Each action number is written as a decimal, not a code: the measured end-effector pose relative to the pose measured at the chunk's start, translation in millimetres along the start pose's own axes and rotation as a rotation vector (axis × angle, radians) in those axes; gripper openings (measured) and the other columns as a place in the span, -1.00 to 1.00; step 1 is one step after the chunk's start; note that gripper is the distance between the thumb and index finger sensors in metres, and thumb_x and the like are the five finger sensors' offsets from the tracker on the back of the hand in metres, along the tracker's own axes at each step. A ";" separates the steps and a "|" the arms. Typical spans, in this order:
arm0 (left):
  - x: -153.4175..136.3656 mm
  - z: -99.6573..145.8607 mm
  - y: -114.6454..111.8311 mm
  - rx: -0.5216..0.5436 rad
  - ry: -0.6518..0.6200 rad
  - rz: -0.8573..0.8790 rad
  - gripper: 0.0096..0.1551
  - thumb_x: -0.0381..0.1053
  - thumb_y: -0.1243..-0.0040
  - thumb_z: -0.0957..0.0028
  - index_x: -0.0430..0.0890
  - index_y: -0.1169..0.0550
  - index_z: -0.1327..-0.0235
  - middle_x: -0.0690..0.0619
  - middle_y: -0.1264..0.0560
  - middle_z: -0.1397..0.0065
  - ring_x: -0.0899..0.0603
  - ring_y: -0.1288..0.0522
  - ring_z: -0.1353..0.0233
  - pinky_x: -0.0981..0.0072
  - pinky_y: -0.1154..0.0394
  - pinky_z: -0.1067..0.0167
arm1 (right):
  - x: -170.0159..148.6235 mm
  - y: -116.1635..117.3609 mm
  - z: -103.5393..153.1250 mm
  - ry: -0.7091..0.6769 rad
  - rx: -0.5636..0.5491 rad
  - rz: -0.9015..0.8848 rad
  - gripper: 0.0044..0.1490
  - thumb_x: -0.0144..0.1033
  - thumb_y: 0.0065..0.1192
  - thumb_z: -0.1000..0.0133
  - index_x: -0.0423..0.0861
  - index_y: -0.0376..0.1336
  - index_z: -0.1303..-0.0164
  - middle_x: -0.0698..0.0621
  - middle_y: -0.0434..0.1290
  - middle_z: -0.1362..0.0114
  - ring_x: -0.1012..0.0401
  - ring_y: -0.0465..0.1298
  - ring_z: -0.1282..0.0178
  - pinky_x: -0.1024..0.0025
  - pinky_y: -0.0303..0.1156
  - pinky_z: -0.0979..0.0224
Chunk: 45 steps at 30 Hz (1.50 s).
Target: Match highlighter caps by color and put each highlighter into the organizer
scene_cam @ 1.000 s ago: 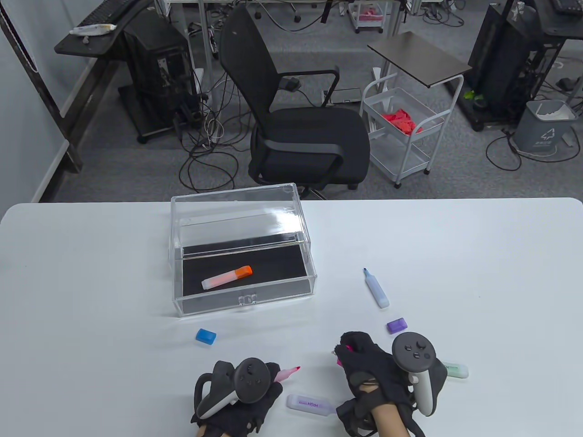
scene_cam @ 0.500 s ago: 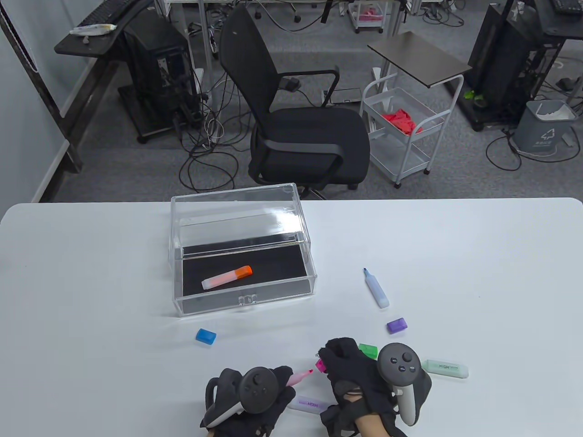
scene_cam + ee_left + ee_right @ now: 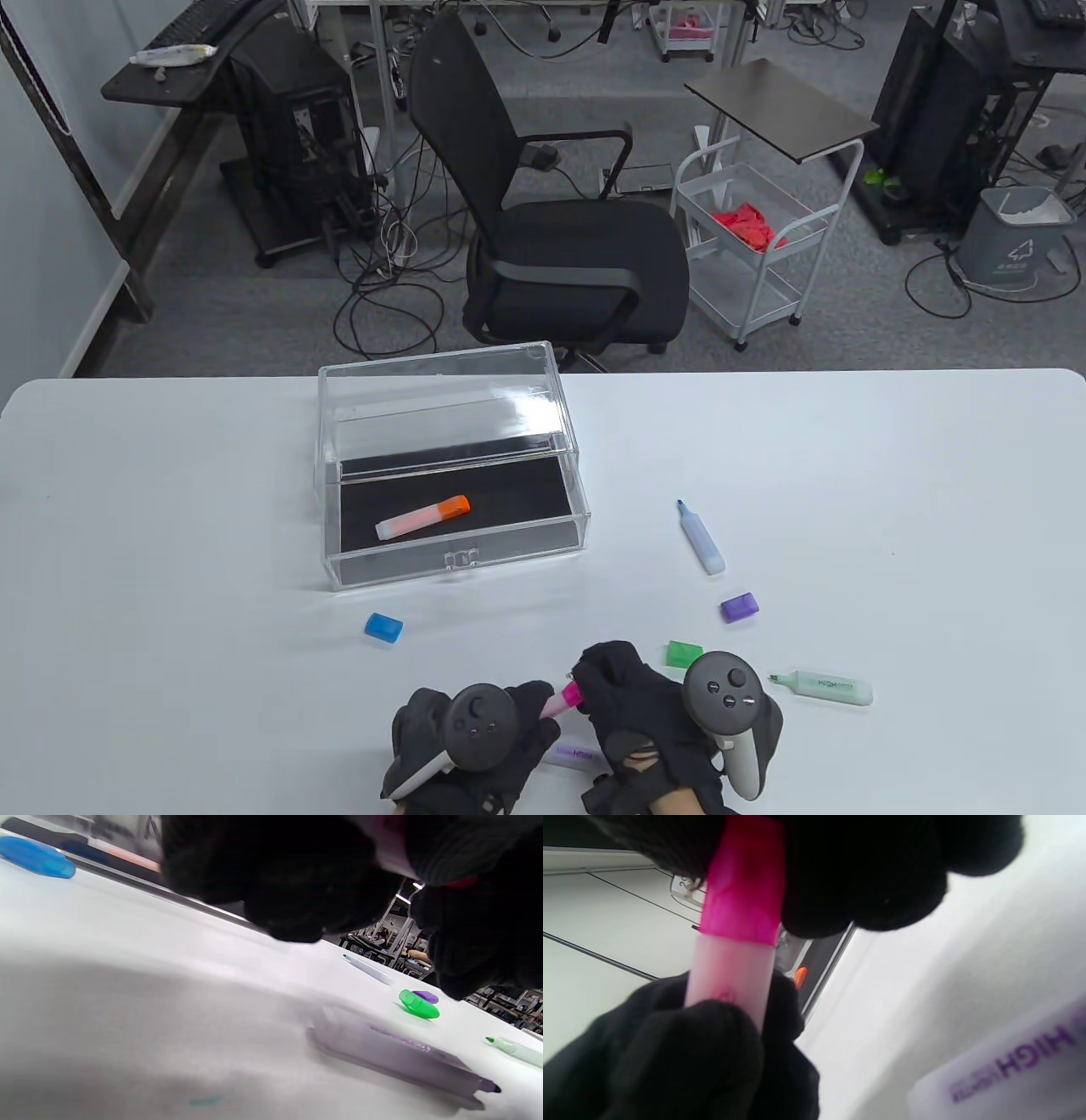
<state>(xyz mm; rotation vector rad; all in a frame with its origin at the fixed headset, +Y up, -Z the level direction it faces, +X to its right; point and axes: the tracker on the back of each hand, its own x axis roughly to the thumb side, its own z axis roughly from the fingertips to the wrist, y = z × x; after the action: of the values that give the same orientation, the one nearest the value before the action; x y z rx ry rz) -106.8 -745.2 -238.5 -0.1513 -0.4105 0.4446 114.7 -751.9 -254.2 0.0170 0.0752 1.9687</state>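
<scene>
Gripping the pink highlighter body, the left hand meets the right hand — fingers pinching the pink cap onto it — at the table's near edge, right of the organizer.

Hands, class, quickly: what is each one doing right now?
Left hand: holds the pink highlighter by its barrel.
Right hand: pinches the pink cap on it.

The pale lilac plastic highlighter barrel bore "HIGH" in purple capitals; the mint-green highlighter carried the same word, barely legible.
</scene>
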 end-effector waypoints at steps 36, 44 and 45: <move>-12.3 -22.5 44.6 0.054 0.045 -0.168 -0.36 0.32 0.00 0.05 0.18 -0.39 -0.33 0.25 -0.59 -0.08 0.04 -0.70 0.23 0.29 -0.66 0.17 | 10.1 -3.5 3.5 -0.080 0.032 0.318 -0.22 0.07 0.17 -0.01 0.16 0.12 -0.47 -0.08 0.11 -0.64 -0.13 0.05 -0.62 -0.34 -0.16 -0.52; -35.1 -76.0 89.9 0.121 0.156 -0.331 -0.34 0.29 0.02 0.01 0.28 -0.28 -0.42 0.28 -0.45 -0.31 -0.03 -0.57 -0.24 0.17 -0.51 -0.31 | 12.9 -3.9 4.5 -0.052 0.055 0.453 -0.16 0.10 0.16 -0.01 0.28 -0.03 -0.51 0.15 -0.28 -0.71 0.03 -0.35 -0.70 -0.28 -0.45 -0.52; -37.9 -84.4 94.8 0.132 0.175 -0.352 -0.34 0.29 0.01 0.01 0.29 -0.28 -0.43 0.29 -0.43 -0.34 -0.03 -0.54 -0.29 0.16 -0.48 -0.36 | 12.8 -4.7 4.4 -0.048 0.052 0.465 -0.16 0.10 0.16 -0.01 0.28 -0.03 -0.51 0.15 -0.29 -0.71 0.04 -0.36 -0.70 -0.28 -0.45 -0.52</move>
<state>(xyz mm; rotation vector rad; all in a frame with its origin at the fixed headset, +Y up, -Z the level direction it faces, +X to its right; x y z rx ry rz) -139.4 -681.9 -350.2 0.0114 -0.2282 0.1094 114.2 -738.1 -250.4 0.1257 0.0970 2.4288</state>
